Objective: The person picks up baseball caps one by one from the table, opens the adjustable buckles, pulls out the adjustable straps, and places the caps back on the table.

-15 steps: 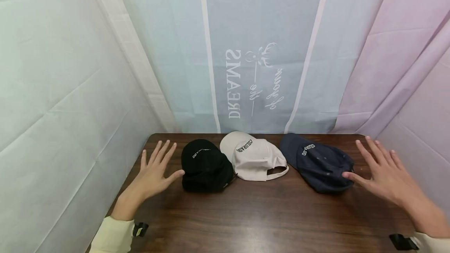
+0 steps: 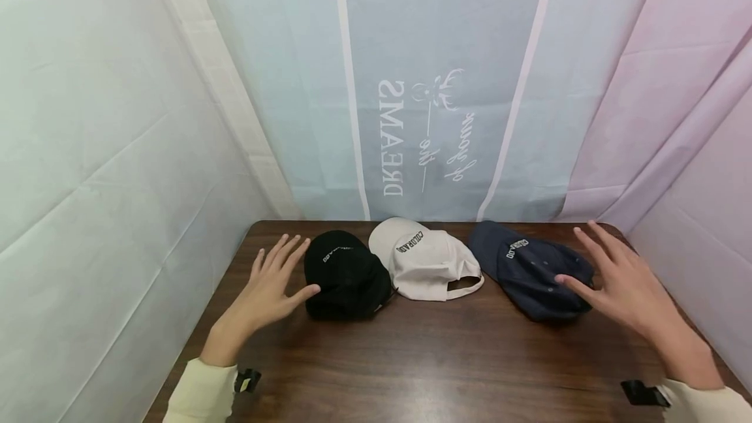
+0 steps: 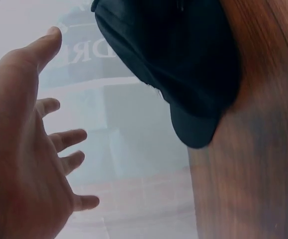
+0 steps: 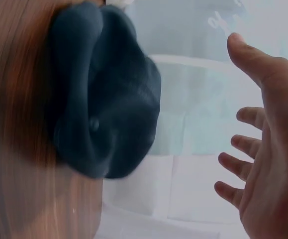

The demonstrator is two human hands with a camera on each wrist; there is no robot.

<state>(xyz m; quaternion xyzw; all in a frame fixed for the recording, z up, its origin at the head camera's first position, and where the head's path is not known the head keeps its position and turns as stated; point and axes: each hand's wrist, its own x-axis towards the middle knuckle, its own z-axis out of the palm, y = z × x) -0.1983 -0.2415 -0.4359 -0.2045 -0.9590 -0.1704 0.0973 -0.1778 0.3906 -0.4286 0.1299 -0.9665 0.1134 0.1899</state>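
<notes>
Three baseball caps lie in a row toward the back of the table. On the left is a black cap (image 2: pixel 346 279), in the middle a white cap (image 2: pixel 431 266) with COLORADO lettering, and on the right a navy cap (image 2: pixel 537 273). My left hand (image 2: pixel 264 292) hovers beside the black cap with its fingers spread; in the left wrist view a gap shows between that hand and the black cap (image 3: pixel 178 59). Over the right end of the navy cap, my right hand (image 2: pixel 625 286) is held with fingers extended. The right wrist view shows the navy cap (image 4: pixel 109 94) apart from the fingers.
The caps rest on a dark brown wooden table (image 2: pixel 411 364). A pale blue cloth (image 2: pixel 446 31) with white lettering hangs behind it, and light cloth walls (image 2: pixel 117 181) enclose the left and right sides.
Both hands have moved inward, the left hand to the right and the right hand to the left, closer to the caps. The caps have stayed in place.
</notes>
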